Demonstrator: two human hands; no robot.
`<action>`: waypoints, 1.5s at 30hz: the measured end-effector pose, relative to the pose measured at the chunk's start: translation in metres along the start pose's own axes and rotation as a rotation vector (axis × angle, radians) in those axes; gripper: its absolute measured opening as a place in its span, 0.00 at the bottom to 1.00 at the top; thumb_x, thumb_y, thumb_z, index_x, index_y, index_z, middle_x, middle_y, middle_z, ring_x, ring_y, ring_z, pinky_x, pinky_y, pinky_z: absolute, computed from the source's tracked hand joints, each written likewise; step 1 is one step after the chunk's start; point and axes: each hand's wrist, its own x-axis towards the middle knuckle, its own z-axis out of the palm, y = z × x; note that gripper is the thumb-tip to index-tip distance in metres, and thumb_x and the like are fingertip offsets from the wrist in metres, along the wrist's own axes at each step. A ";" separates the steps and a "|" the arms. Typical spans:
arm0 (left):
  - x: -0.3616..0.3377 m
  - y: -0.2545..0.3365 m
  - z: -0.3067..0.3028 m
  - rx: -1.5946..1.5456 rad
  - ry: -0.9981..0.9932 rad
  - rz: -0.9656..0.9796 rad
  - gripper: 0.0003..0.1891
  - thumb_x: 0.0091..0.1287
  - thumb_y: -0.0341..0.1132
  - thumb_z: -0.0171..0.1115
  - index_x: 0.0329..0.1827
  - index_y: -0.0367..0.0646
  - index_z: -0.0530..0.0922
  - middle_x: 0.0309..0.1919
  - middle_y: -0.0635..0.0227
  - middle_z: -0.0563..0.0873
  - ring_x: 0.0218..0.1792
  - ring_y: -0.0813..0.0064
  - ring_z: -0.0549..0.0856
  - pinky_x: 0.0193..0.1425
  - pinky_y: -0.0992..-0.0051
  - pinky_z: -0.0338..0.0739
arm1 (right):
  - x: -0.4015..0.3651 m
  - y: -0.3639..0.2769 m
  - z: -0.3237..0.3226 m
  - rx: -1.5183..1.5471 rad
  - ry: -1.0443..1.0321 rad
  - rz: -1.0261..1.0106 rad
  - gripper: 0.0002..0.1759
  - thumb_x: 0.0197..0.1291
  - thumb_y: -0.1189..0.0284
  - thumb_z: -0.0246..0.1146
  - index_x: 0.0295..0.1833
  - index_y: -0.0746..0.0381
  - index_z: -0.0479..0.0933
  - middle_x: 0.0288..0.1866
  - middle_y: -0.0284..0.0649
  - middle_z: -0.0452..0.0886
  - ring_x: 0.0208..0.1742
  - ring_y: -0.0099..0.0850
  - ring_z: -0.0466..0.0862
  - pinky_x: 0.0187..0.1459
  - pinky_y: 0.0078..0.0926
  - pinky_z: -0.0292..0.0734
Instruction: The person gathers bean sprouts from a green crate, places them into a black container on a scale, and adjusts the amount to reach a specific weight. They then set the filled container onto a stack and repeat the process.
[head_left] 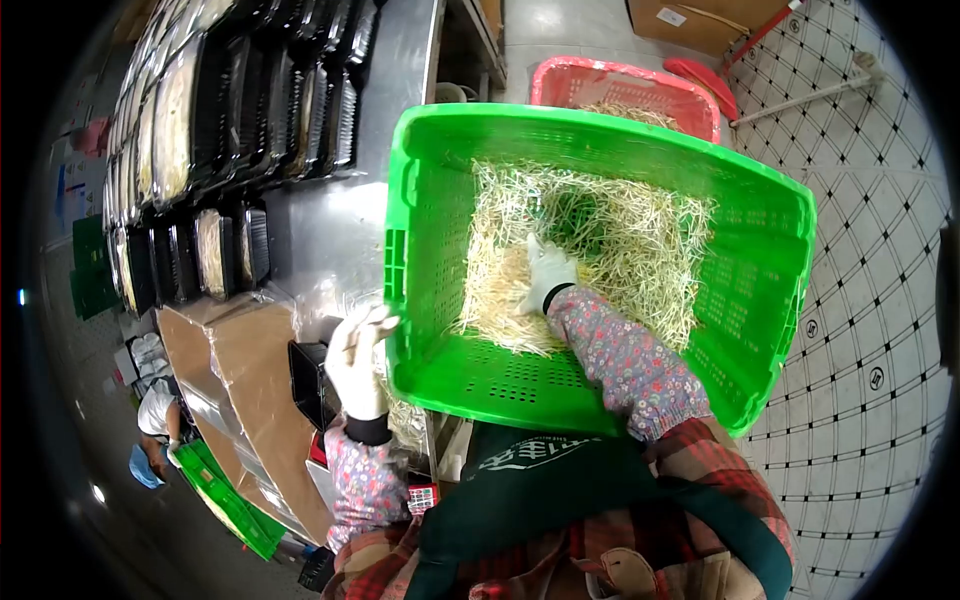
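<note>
A large green basket [600, 125] with perforated walls holds a layer of bean sprouts [640, 240], with a gap near its far side where green shows through. My right hand [550, 272], in a white glove, is down in the sprouts, thumb and fingers around a clump of them. Some of its fingertips are hidden. My left hand [357, 360], also white-gloved, is raised beside the basket's left wall, fingers loosely bent and apart, holding nothing I can see. Just left of it stands a black plastic tray [312, 383].
Stacked black trays [185, 125], several with sprouts, cover the far part of the metal table [335, 235]. A cardboard box [245, 375] sits nearer. Behind the green basket is a red basket [625, 85] with sprouts. A co-worker [158, 415] is at far left near another green basket [225, 495].
</note>
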 end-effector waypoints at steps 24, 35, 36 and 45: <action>-0.089 -0.206 -0.248 -0.455 0.990 -0.515 0.31 0.58 0.44 0.71 0.63 0.45 0.72 0.55 0.60 0.76 0.46 0.60 0.81 0.46 0.61 0.79 | 0.020 0.071 0.050 0.927 0.139 -0.266 0.49 0.34 0.82 0.76 0.67 0.67 0.62 0.59 0.43 0.79 0.59 0.34 0.79 0.62 0.33 0.74; -0.070 -0.106 -0.176 -0.223 1.305 0.144 0.19 0.66 0.36 0.62 0.57 0.36 0.76 0.55 0.55 0.80 0.52 0.68 0.78 0.60 0.69 0.72 | -0.107 0.007 -0.114 0.263 0.394 -0.547 0.61 0.35 0.62 0.77 0.75 0.63 0.52 0.57 0.52 0.79 0.54 0.45 0.82 0.56 0.35 0.76; -0.074 -0.071 -0.157 -0.033 1.312 0.187 0.20 0.68 0.35 0.61 0.60 0.36 0.75 0.56 0.55 0.79 0.54 0.68 0.77 0.61 0.69 0.71 | -0.118 -0.010 -0.126 0.194 0.448 -0.600 0.60 0.33 0.57 0.77 0.74 0.63 0.55 0.53 0.52 0.81 0.52 0.47 0.82 0.55 0.36 0.76; -0.132 0.055 -0.047 0.922 0.881 0.589 0.30 0.65 0.35 0.60 0.72 0.45 0.65 0.72 0.51 0.62 0.72 0.47 0.60 0.76 0.56 0.53 | -0.195 -0.222 -0.122 -0.316 0.678 -1.107 0.13 0.41 0.72 0.66 0.36 0.65 0.78 0.34 0.50 0.82 0.37 0.46 0.85 0.39 0.44 0.80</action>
